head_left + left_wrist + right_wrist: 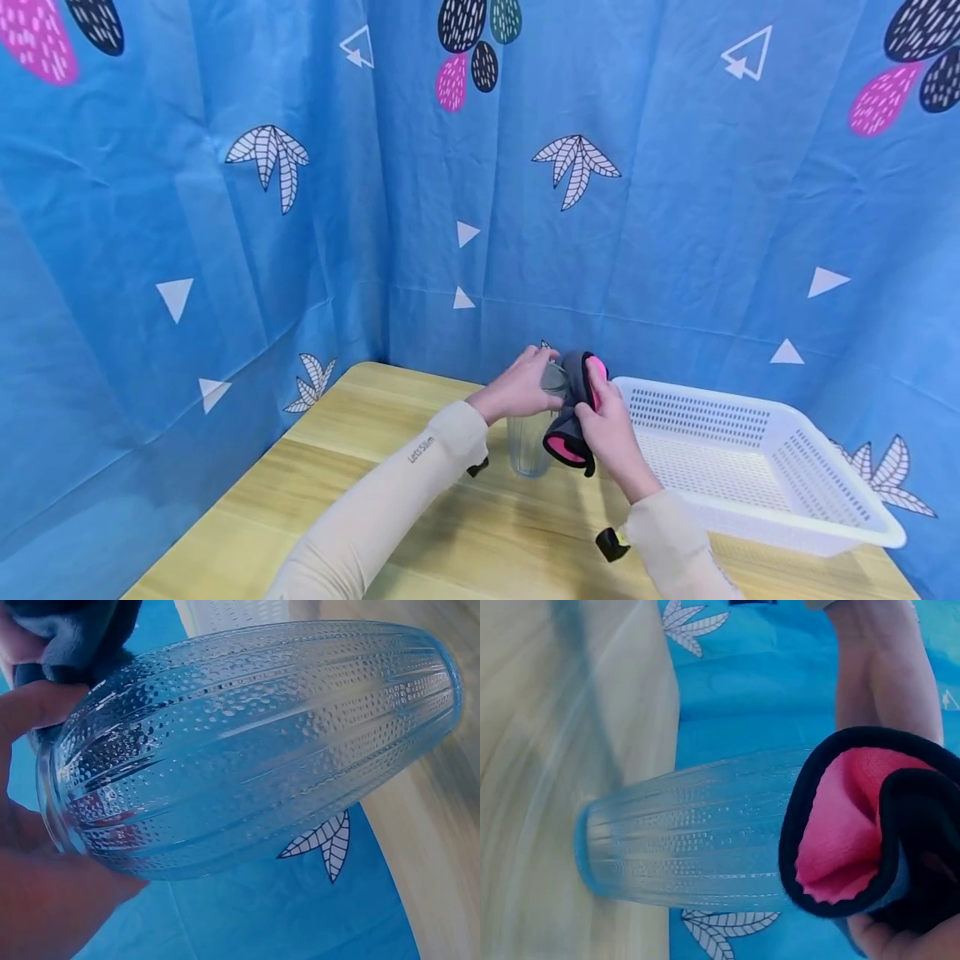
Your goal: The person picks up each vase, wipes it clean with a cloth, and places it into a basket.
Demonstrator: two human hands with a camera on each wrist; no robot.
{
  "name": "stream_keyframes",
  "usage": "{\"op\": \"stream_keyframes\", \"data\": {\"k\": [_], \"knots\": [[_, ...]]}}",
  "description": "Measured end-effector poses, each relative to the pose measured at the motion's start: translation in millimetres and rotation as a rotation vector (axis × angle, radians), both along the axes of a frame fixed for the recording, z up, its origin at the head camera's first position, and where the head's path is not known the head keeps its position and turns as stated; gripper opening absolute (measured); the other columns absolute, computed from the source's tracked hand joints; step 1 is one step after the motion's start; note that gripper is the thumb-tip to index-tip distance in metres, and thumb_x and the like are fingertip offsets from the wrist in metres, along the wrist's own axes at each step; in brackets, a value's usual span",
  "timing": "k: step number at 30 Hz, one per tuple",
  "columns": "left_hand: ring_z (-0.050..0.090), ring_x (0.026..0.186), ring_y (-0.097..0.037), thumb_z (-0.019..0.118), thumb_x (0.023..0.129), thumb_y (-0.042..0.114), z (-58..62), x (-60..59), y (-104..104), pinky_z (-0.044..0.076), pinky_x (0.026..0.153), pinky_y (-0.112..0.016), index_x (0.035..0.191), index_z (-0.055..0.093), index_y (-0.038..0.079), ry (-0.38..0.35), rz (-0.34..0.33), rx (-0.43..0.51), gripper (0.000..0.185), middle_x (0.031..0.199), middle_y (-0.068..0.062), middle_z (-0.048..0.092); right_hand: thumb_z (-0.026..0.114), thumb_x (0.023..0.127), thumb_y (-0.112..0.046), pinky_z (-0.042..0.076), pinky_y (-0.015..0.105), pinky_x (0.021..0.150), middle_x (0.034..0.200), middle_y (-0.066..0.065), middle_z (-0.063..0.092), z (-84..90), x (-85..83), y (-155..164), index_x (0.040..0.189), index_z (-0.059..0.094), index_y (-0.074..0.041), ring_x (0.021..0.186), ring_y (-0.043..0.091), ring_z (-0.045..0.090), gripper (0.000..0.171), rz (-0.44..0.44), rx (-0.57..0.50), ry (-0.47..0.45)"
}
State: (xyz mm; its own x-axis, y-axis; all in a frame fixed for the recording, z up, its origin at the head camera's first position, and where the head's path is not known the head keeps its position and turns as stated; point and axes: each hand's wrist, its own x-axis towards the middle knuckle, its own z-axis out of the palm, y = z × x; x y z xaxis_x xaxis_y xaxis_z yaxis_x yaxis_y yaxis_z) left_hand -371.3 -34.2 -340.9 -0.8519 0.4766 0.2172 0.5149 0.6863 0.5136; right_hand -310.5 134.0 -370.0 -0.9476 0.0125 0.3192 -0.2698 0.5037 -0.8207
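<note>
We see left hand (517, 390) grip curled round rim of ribbed glass (531, 446), standing on bench (375, 492) at frame centre; right hand (611, 433) pinching grey-pink cloth (573, 408), seemingly touching glass.

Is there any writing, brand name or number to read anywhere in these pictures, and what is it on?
"Let'sSlim", as best it can be read: small grey print on the beige left sleeve, near the wrist of the left hand.
No writing shows on the glass vase, the grey and pink cloth, the white basket or the blue backdrop, which bears only leaf and triangle patterns.
</note>
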Motion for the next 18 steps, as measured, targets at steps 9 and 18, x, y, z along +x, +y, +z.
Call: {"op": "stream_keyframes", "data": {"k": [9,18], "knots": [[0.041,0.133,-0.023,0.077,0.085,0.037,-4.0,-3.8,-2.6,0.044,0.106,-0.043,0.147,0.046,0.016,0.055,-0.041,0.055,0.072,0.145,-0.005,0.048,0.053,0.089,0.002,0.046,0.056,0.100,0.135,0.042,0.048,-31.1,-7.0,-5.9,0.157,0.025,0.004,0.118,0.045,0.056,0.073,-0.036,0.165,0.020],[0.045,0.120,-0.020,0.072,0.085,0.059,-11.6,1.7,3.4,0.049,0.100,-0.040,0.150,0.043,0.013,0.063,0.090,0.014,0.084,0.141,-0.006,0.040,0.048,0.095,0.000,0.033,0.059,0.113,0.156,0.031,0.035,-86.8,-11.8,-9.5,0.158,0.022,0.004,0.143,0.045,0.036,0.068,0.051,0.051,-0.279]]}}
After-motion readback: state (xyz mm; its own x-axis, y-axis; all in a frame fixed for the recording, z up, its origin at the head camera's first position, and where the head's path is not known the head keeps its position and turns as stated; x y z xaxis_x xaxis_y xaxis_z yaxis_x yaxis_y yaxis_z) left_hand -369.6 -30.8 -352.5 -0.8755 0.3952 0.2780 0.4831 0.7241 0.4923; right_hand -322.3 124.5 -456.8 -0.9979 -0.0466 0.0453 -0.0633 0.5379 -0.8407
